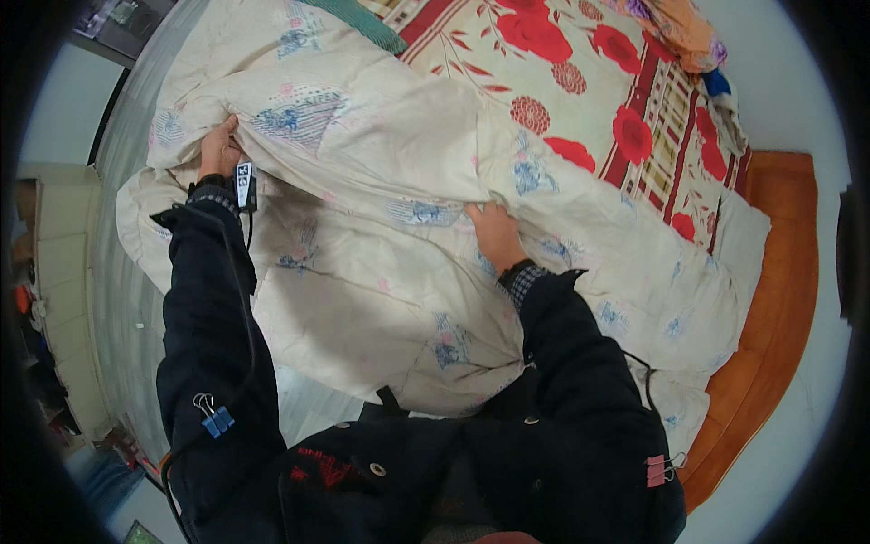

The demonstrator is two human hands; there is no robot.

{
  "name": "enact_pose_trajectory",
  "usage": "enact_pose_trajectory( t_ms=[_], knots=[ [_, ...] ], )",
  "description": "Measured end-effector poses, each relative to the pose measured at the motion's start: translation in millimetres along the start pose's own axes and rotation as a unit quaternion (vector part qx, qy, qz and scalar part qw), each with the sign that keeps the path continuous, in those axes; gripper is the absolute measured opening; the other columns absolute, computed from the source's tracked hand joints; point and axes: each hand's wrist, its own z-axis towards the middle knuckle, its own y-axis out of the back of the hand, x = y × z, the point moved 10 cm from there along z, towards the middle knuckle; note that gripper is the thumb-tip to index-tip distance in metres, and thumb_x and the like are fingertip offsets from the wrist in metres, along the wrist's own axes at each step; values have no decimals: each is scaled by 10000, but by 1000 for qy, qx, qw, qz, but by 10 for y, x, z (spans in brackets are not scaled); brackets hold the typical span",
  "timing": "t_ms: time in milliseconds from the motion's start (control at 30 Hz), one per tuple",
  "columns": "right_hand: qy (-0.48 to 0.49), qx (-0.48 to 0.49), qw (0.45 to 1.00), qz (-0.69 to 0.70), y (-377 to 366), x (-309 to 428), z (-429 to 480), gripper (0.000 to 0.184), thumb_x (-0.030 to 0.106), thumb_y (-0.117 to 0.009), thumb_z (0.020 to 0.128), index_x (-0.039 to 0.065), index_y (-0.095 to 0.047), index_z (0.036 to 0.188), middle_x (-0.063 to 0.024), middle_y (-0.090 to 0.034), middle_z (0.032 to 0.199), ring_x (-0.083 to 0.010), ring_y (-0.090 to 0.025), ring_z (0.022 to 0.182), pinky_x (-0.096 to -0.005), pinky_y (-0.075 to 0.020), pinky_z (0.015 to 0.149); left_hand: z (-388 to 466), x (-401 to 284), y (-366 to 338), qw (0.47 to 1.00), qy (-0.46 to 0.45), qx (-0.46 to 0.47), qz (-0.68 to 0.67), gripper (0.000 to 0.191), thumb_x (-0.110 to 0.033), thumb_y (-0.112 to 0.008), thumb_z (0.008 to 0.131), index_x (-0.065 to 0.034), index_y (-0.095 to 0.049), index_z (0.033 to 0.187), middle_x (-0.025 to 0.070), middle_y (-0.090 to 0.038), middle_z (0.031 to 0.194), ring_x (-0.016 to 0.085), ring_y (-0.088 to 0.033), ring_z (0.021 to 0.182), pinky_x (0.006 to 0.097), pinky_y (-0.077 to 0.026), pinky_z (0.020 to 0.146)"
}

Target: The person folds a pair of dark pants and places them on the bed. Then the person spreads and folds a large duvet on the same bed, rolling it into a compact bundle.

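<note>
A cream quilt (380,285) with blue and pink printed motifs spreads over the bed in loose folds and hangs down in front of me. My left hand (221,148) grips a bunched fold of it at the left, thumb on top. Farther right and nearer to me, my right hand (496,234) pinches the same ridge of cloth, its fingertips partly hidden in the fold. Between the two hands the fabric runs in a raised crease. A small device (245,185) with a cable sits at my left wrist.
Beyond the quilt lies a red-flowered sheet (530,102), with a green cloth (363,24) and an orange floral cloth (686,34) on it. An orange-brown wooden headboard (775,306) borders the right. Grey plank floor (129,272) and cream cabinets (64,272) are at left.
</note>
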Motion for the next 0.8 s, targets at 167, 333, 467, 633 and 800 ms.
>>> enact_pose_trajectory(
  t_ms=[167,333,467,633,800],
  knots=[
    [121,205,922,306,-271,287,-449,372,172,-616,808,121,-568,1173,-197,-594,1060,-360,-581,963,-437,-481,775,-124,369,54,623,-233,114,738,392,23,-527,796,-66,-613,1168,200,-650,1053,370,-594,1002,407,-455,879],
    [-15,-129,981,145,621,-1349,-731,381,161,-677,750,-4,-598,1084,-192,-609,1046,-383,-559,1000,-459,-428,896,-836,250,614,832,-101,-372,400,512,42,-581,724,-68,-576,1223,217,-612,1123,413,-573,1054,416,-446,931],
    [-178,-124,963,-160,1133,-2731,-900,694,188,-737,697,108,-460,1329,-140,-482,1353,-368,-402,1291,-598,-317,1012,-1441,-250,-1677,574,-529,-110,615,578,-27,-612,745,-126,-516,1307,200,-439,1364,364,-412,1268,478,-320,1049],
    [-256,26,966,-26,963,-3452,-877,882,184,-761,669,217,-329,1437,-78,-440,1405,-298,-357,1344,-679,-201,1047,-1270,450,-3126,414,-443,138,783,615,-73,-537,813,-242,-431,1394,64,-323,1498,321,-276,1389,597,-196,1089],
    [-257,86,963,-1,634,-3744,-875,646,193,-747,660,183,-529,1269,-101,-621,1168,-285,-542,1163,-619,-285,1022,-635,643,-3260,391,-321,121,854,703,-82,-540,826,-294,-319,1459,56,-239,1540,309,-205,1423,658,-170,1071]
  ],
)
